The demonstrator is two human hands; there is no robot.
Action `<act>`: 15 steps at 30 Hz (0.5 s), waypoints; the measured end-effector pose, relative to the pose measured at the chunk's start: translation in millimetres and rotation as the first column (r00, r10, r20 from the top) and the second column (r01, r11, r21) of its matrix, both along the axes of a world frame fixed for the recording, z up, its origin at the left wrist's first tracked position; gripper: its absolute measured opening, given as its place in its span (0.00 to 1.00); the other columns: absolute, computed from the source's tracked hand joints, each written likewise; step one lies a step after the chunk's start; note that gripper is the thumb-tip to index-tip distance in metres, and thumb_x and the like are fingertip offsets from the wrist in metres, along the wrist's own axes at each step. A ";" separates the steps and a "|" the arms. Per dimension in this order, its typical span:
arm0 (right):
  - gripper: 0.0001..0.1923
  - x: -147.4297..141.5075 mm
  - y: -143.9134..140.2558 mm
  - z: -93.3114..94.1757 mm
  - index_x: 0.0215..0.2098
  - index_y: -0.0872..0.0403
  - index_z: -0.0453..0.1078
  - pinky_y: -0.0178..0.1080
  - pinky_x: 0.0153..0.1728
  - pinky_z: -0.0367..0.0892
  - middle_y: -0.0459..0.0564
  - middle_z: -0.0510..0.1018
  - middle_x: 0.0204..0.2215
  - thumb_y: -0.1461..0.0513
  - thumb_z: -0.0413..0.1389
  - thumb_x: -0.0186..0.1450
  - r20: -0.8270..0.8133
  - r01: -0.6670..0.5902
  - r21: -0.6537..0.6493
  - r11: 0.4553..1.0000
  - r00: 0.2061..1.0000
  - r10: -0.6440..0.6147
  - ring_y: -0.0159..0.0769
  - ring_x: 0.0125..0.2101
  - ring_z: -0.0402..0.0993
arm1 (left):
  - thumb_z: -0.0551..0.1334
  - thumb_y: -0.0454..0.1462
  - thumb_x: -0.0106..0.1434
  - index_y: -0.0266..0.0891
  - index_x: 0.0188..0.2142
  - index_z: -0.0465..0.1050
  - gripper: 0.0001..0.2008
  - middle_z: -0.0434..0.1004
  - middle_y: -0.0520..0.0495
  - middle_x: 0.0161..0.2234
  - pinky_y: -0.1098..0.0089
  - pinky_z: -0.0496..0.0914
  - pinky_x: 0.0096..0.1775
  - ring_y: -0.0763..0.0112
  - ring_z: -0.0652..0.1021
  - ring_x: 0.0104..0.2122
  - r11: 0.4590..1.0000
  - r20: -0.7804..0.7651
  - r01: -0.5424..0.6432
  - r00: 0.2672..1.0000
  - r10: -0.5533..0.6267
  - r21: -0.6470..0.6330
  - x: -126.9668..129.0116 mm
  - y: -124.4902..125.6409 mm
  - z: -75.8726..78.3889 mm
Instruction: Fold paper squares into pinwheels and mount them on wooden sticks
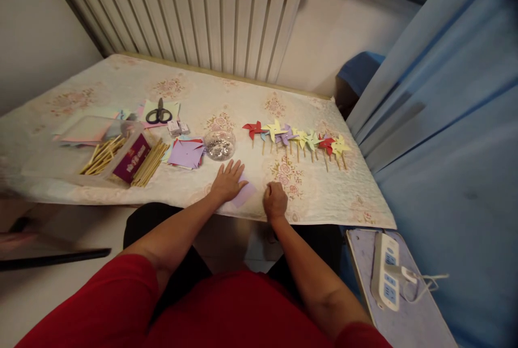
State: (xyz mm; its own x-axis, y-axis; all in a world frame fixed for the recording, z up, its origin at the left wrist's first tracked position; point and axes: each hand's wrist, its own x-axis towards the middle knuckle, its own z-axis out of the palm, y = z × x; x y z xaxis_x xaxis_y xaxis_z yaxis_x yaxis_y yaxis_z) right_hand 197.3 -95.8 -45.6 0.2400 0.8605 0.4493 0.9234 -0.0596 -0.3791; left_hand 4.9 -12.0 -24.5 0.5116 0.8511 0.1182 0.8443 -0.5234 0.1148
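My left hand [228, 182] lies flat with its fingers spread, partly over a small purple sheet of paper [244, 195] near the table's front edge. To the right of that sheet, my right hand [275, 200] is closed in a fist on the cloth; whatever it may hold is hidden. Just beyond my left hand stands a clear round dish [219, 145] with small shiny pieces in it. A stack of coloured paper squares [186, 152], purple on top, lies left of the dish. Several paper pinwheels [275, 131] on sticks lie in a row beyond my right hand.
At the left, a clear plastic box [99, 179] holds wooden sticks [104, 155], with more beside its purple label. Scissors [159, 113] lie on paper behind small white boxes [178, 128]. A radiator [226, 19] backs the table. A power strip [386, 272] sits at the lower right.
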 end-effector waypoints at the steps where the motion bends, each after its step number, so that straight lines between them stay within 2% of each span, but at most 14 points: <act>1: 0.10 0.1 0.1 -0.2 0.38 0.55 0.71 0.35 0.34 0.60 0.50 0.75 0.34 0.69 0.48 0.66 0.001 0.001 -0.001 1.000 1.000 -0.001 0.35 0.33 0.69 | 0.47 0.52 0.70 0.40 0.69 0.53 0.33 0.49 0.42 0.70 0.46 0.46 0.65 0.51 0.49 0.70 1.000 -0.003 0.001 1.000 -0.001 0.003 -1.8 -2.6 -1.2; 8: 0.10 -0.5 -0.1 -1.4 0.37 0.55 0.71 0.35 0.33 0.59 0.50 0.75 0.34 0.68 0.48 0.66 0.017 0.012 0.000 1.000 1.000 -0.012 0.35 0.32 0.68 | 0.49 0.51 0.69 0.41 0.68 0.55 0.32 0.50 0.41 0.70 0.42 0.46 0.65 0.49 0.49 0.70 0.999 -0.005 0.012 1.000 -0.012 0.047 -8.1 -19.4 -6.0; 12: 0.10 -1.4 -0.8 -0.2 0.38 0.55 0.71 0.35 0.33 0.59 0.50 0.75 0.34 0.69 0.48 0.66 0.019 0.008 0.008 1.000 1.000 -0.008 0.35 0.33 0.69 | 0.51 0.48 0.69 0.40 0.67 0.57 0.30 0.51 0.41 0.70 0.44 0.44 0.66 0.51 0.51 0.69 0.982 -0.022 0.159 0.987 -0.158 0.100 -4.8 -22.2 -0.3; 15: 0.11 -1.4 -0.6 -0.2 0.38 0.55 0.71 0.35 0.33 0.59 0.50 0.75 0.34 0.69 0.47 0.66 0.020 0.006 0.017 1.000 1.000 -0.006 0.35 0.32 0.69 | 0.50 0.47 0.70 0.40 0.67 0.58 0.29 0.55 0.41 0.69 0.47 0.47 0.66 0.54 0.54 0.69 0.972 -0.028 0.225 0.974 -0.224 0.071 2.3 -21.2 -2.1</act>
State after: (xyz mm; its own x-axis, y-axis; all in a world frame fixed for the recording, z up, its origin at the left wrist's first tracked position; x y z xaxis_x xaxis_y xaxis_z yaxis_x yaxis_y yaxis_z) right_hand 195.9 -96.5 -45.8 0.2361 0.8512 0.4687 0.9305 -0.0590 -0.3616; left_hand 7.1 -33.2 -26.5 0.6915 0.7035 0.1641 0.7059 -0.7063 0.0535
